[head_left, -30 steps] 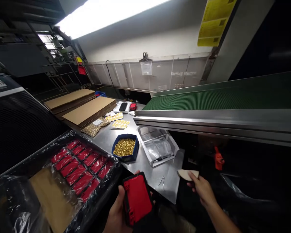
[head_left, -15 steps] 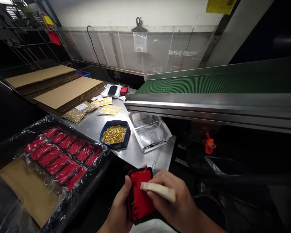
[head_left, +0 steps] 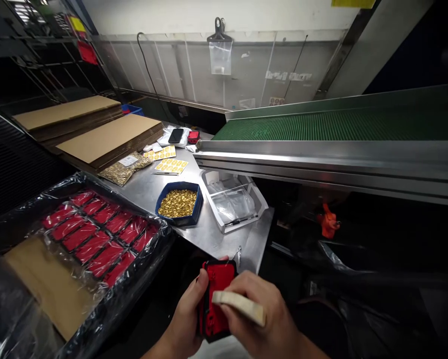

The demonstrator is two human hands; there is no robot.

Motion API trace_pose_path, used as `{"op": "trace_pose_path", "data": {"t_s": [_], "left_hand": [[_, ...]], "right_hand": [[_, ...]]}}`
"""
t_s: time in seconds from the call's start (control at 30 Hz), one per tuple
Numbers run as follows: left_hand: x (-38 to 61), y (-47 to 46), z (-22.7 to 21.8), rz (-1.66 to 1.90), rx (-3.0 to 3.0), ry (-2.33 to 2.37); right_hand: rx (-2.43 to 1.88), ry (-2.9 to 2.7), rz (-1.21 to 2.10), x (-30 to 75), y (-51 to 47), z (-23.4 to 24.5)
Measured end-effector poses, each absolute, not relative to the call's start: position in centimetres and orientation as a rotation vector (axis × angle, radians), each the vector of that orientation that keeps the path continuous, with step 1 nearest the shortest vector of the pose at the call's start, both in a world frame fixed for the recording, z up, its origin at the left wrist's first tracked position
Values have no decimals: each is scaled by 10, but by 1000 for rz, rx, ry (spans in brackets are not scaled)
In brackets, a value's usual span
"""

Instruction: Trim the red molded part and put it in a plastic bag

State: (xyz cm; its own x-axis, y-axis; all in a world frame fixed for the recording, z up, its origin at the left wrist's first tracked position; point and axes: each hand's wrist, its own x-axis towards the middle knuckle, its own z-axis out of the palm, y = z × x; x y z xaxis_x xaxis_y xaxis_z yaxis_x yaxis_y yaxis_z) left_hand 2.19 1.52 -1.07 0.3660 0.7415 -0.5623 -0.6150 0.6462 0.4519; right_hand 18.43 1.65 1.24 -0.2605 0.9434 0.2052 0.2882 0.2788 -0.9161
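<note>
Both hands grip things off the steel table's (head_left: 224, 239) edge: left (head_left: 186, 319) the red case (head_left: 216, 299), right (head_left: 257, 324) a beige pad (head_left: 241, 305).

The right hand (head_left: 261, 319) and its pale flat pad (head_left: 239, 305) cover much of the red-and-black plastic case (head_left: 216, 294). Both wrists run off the bottom edge. Print on the yellow sticker sheets (head_left: 169, 165) is too small to read.

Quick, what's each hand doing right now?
Left hand: closed around the red case.
Right hand: closed, holding a pale flat pad against the red case.
</note>
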Motion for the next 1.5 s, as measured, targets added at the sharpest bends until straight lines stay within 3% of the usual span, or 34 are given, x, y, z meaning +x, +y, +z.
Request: {"op": "trace_pose_path", "data": {"t_s": [0.13, 0.27, 0.43, 0.57, 0.73, 0.83, 1.0, 1.13, 1.5], "left_hand": [[18, 21, -8, 813, 122, 693], [11, 24, -6, 729, 125, 469], [7, 26, -4, 816, 177, 334], [7, 24, -1, 846, 176, 294], [-2, 21, -3, 859, 214, 353], [-12, 24, -3, 878, 580, 601], [-20, 35, 1, 913, 1374, 861], [-15, 38, 5, 902, 1533, 819], [-13, 31, 6, 908, 1651, 817]], "right_hand": [[-1359, -1432, 1016, 201, 25, 6], [-1759, -1039, 1011, 242, 49, -40], [-2073, -1156, 869, 266, 85, -117], [-2161, -1259, 708, 259, 103, -134], [-2146, -1276, 613, 250, 113, -123], [-2042, -1272, 684, 240, 102, -100], [-1472, -1278, 1294, 201, 52, -29], [-1165, -1262, 1417, 179, 24, 13], [-1121, -1305, 1485, 180, 15, 24]]}}
